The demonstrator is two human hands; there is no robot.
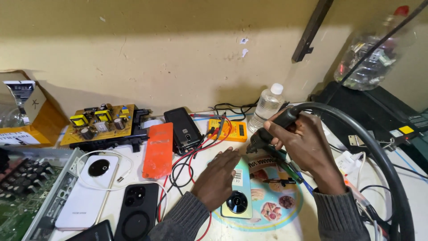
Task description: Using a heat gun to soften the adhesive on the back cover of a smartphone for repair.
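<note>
My left hand (217,176) lies flat, fingers spread, on a pale green phone (238,196) lying back up on a round printed mat (276,209). My right hand (303,143) grips a black hot-air nozzle handle (269,130), its tip pointing down toward the phone's upper edge. A thick black hose (379,156) runs from the handle and curves round to the right.
A yellow multimeter (232,129) with red and black leads, a clear bottle (266,106), a black phone (183,129), an orange case (159,149), a yellow circuit board (99,124), a white phone (88,189) and a black case (137,209) lie on the bench.
</note>
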